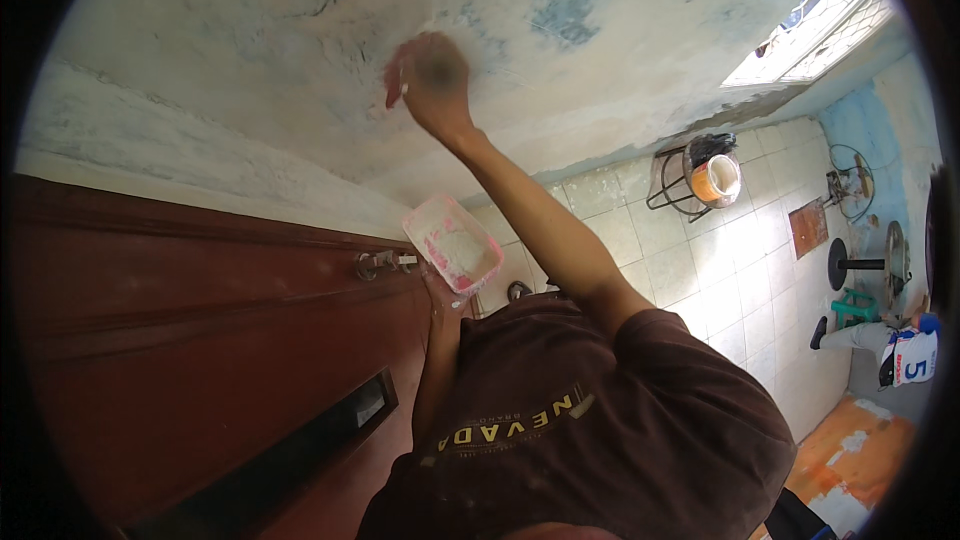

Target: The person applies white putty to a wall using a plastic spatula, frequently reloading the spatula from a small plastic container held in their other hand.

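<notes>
My right hand (440,88) is raised to the patchy white wall (240,40), its fingers closed round a flat red spreader (394,82). The spreader's edge lies at the wall surface; part of it is hidden by my hand, which is slightly blurred. Lower down, my left hand (446,294) grips the near end of a pink-rimmed plastic tub (497,252). White paste and pink bare patches show inside the tub, which is tilted. My left fingers are mostly hidden beneath it.
A dark red door (200,310) with a metal handle (378,263) stands close on the left. On the tiled floor are a stool (672,188) bearing an orange-and-white bucket (716,180), a fan (866,262) and a green stool (856,306). Another person (900,352) is at far right, below a grilled window (815,25).
</notes>
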Demonstrator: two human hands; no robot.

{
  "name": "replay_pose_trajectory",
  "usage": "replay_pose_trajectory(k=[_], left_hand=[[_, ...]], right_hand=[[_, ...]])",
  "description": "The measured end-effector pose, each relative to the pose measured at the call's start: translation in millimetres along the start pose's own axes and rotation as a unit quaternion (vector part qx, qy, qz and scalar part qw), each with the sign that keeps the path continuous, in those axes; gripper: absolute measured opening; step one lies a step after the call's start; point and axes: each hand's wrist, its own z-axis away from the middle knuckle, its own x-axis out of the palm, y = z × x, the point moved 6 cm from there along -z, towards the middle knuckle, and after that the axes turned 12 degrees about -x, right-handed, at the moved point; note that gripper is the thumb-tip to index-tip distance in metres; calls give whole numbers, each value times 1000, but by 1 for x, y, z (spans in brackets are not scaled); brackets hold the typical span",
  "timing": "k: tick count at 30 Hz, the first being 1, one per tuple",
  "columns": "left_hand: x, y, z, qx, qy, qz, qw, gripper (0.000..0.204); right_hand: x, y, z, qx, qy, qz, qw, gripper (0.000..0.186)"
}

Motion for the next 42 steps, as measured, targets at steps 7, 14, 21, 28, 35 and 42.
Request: replay_pose_trajectory(k=[7,14,21,28,35,42], left_hand=[[18,-4,8,36,5,-20,999,63],[-18,-16,18,30,-16,30,999,65],[15,-20,21,-1,-35,-17,999,68],[-19,-25,36,-17,-12,5,1000,66],[-23,-18,49,-38,8,-36,999,66],[-29,-7,45,-22,21,-54,998,66]], right_hand=[[-101,81,86,161,62,-127,977,17],[-27,60,-29,113,-35,241,963,57],[84,-18,17,20,-234,119,965,51],[-110,115,135,307,64,-200,928,20],[-294,329,155,335,253,-118,900,23],[-86,156,60,206,194,278,918,20]])
